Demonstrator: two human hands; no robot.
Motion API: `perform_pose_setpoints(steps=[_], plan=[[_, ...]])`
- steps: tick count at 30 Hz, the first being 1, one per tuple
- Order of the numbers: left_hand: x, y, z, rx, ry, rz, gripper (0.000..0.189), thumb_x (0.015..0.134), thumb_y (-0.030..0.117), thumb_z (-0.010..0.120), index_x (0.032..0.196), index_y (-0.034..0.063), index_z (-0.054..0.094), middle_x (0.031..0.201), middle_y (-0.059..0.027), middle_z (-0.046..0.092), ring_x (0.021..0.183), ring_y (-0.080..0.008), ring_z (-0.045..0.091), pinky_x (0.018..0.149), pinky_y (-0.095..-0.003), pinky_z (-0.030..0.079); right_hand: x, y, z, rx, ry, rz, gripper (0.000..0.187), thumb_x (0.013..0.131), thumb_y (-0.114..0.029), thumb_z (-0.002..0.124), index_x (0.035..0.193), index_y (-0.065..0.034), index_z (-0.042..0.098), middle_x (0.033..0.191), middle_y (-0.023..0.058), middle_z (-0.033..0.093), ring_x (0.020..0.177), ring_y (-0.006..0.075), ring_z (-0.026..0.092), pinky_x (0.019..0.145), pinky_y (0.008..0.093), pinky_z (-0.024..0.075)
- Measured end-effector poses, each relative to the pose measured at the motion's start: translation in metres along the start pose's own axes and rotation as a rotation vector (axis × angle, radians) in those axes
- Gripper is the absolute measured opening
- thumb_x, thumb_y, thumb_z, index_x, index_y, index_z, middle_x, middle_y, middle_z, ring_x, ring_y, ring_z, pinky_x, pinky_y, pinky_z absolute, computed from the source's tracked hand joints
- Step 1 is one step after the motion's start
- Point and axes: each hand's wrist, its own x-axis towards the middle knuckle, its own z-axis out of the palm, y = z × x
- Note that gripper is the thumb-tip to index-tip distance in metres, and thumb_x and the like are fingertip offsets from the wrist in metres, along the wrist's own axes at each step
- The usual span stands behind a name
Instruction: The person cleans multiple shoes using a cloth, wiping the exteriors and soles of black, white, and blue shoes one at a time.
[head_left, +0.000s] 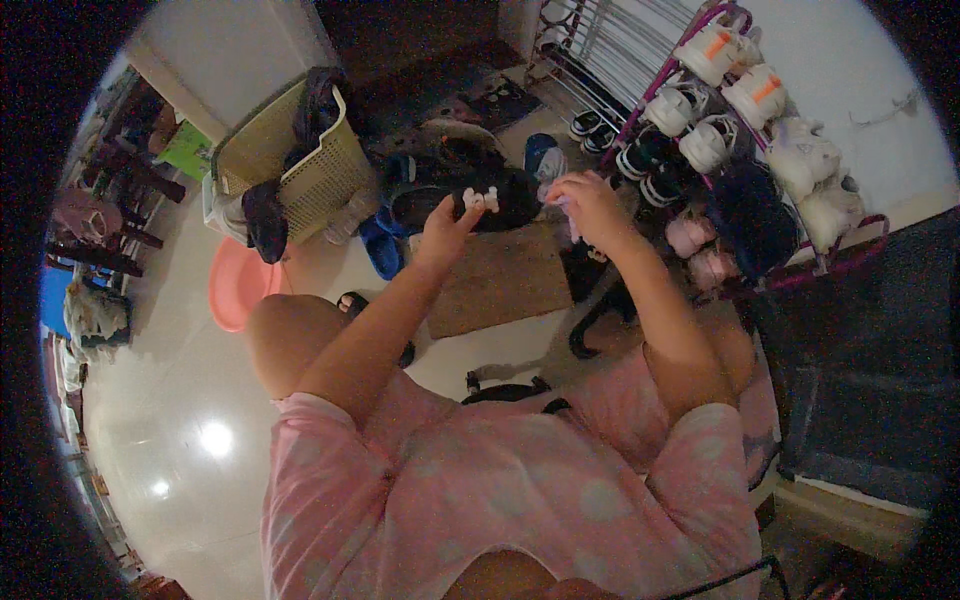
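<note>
In my left hand (450, 229) is a dark shoe (506, 199), its toe pointing to the right; a small white ornament (481, 199) shows on it beside my thumb. My right hand (589, 206) holds a pale lilac cloth (574, 225) just to the right of the shoe, the two slightly apart. Below the shoe a brown cardboard piece or mat (499, 277) lies on the floor. Blue slippers (381, 247) lie to the left of it, partly among other dark footwear.
A purple metal shoe rack (664, 64) with white, black and pink shoes stands at the right. On the left are a yellow plastic basket (322, 176) with dark clothes and a pink basin (244, 285). A dark strap or hook-shaped thing (585, 337) is near my right knee.
</note>
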Motion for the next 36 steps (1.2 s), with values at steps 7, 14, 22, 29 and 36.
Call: perform_pose_setpoints(steps=[7,14,22,29,36], plan=[[-0.002,0.01,0.016,-0.336,-0.083,0.082,0.032,0.084,0.016,0.057,0.113,0.0072,0.046,0.101,-0.0012,0.054,0.086,-0.0124,0.049,0.077,-0.0262,0.039,-0.003,0.01,0.01,0.163,0.141,-0.021,0.025,0.07,0.009,0.049,0.089,-0.0031,0.061,0.097,0.0091,0.058,0.09,0.0257,0.055,0.079,0.0319,0.0436],[-0.01,0.038,0.036,-0.71,-0.02,-0.272,0.026,0.087,0.019,0.053,0.11,0.0147,0.042,0.105,-0.0001,0.051,0.093,-0.0172,0.049,0.083,-0.0382,0.038,0.001,0.003,0.012,0.131,0.182,-0.01,0.028,0.073,0.004,0.052,0.099,-0.0051,0.058,0.099,0.0107,0.056,0.091,0.0279,0.055,0.079,0.0321,0.044],[0.001,0.034,0.051,-0.913,-0.028,-0.296,0.015,0.088,0.016,0.05,0.101,0.0148,0.042,0.102,-0.0015,0.052,0.093,-0.0196,0.05,0.083,-0.0388,0.04,-0.006,-0.002,0.028,0.138,0.258,0.017,0.026,0.064,0.005,0.057,0.087,-0.0049,0.052,0.091,0.0122,0.052,0.088,0.0324,0.053,0.076,0.0371,0.0435],[0.02,0.008,0.055,-0.97,0.011,-0.275,0.018,0.087,0.013,0.05,0.104,0.0143,0.042,0.104,-0.0033,0.049,0.091,-0.0211,0.048,0.083,-0.0395,0.04,-0.033,-0.01,0.059,0.168,0.109,0.023,0.026,0.064,0.007,0.055,0.087,-0.0041,0.052,0.088,0.0113,0.051,0.087,0.0316,0.053,0.072,0.0371,0.0438],[0.02,0.003,0.041,-0.958,0.022,-0.215,0.023,0.086,0.013,0.052,0.107,0.014,0.042,0.105,-0.0039,0.049,0.093,-0.0218,0.049,0.084,-0.0393,0.04,-0.059,-0.013,0.096,0.22,-0.317,-0.178,0.019,0.073,-0.004,0.054,0.092,-0.0025,0.053,0.087,0.0109,0.056,0.075,0.0251,0.055,0.06,0.0374,0.0471]])
